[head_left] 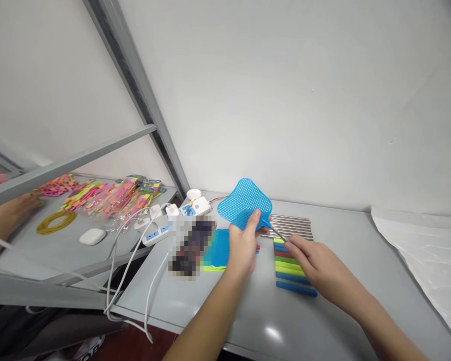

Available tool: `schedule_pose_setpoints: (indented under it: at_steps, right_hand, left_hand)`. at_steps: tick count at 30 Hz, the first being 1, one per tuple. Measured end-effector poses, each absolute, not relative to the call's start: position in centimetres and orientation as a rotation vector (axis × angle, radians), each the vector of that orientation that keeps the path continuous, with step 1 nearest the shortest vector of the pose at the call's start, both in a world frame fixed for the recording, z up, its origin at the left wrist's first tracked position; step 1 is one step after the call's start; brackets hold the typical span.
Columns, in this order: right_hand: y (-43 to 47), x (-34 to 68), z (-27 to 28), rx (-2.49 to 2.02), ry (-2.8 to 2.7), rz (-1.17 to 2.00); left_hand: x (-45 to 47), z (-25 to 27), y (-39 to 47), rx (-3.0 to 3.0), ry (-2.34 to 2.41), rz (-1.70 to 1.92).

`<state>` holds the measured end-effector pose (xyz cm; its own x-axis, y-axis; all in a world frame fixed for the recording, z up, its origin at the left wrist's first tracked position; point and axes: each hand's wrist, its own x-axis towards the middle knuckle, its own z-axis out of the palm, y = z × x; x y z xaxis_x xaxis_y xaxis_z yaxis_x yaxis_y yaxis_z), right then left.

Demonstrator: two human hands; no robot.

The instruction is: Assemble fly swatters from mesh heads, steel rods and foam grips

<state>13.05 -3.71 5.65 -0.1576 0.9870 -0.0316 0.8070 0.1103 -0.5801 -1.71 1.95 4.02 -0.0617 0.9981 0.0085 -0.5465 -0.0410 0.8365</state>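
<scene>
My left hand [244, 245] grips the neck of a blue perforated fly swatter head [244, 200], thumb on top, the mesh tilted up toward the wall. A thin metal rod [279, 233] runs from the neck to my right hand [317, 260], whose fingers pinch its other end. How deep the rod sits in the neck is hidden. Beneath my right hand lies a row of coloured handle tubes [290, 268] in blue, red, green and yellow. Behind them several silver rods [295, 223] lie side by side. More blue swatter heads [220, 245] lie left of my left hand.
White power strips [199, 206] with plugs and trailing white cables [113, 271] lie at the table's left. A blurred dark object [191, 248] sits beside them. Past a grey metal frame [161, 135], another person's hand [22, 208] is near pink-and-yellow pieces [84, 195]. White sheeting [417, 260] covers the right.
</scene>
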Motion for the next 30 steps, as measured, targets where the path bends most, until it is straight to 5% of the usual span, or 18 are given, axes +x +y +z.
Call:
schedule_pose_setpoints:
  at_steps: [13,21,30]
  right_hand:
    - [-2.7,11.5,4.5,-1.732,-1.926,0.782]
    - [-4.4,15.6,1.5,-1.903,-1.598,0.726]
    - [-4.8,17.4,0.5,-2.023,-1.474,0.638]
  left_hand:
    - [-4.2,3.7,2.5,1.241,0.785,1.125]
    - [-10.8,1.7,0.7,2.360,1.350,0.854]
    - [-11.0,-0.7,0.3,2.537,1.632,0.533]
